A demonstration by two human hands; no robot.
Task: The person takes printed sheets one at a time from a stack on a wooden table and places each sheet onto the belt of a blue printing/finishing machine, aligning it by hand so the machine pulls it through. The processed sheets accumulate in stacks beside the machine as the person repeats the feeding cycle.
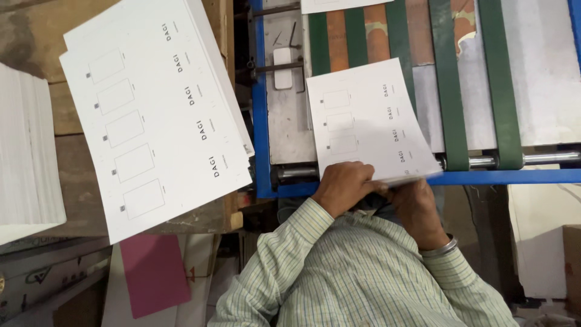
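A white printed sheet (369,118), with small outlined rectangles and dark marks, lies on a blue-framed machine bed (261,121) and overhangs its near edge. My left hand (344,186) rests on top of the sheet's near edge and curls over it. My right hand (414,206), with a metal bangle at the wrist, grips the same edge from below at its right corner. Both hands sit close together just in front of the machine's blue front rail (514,177).
Green belts (451,85) run over rollers on the machine bed. A thick stack of the same printed sheets (151,115) sits on a wooden table to the left. A plain white stack (27,151) lies further left, and a pink card (154,272) below.
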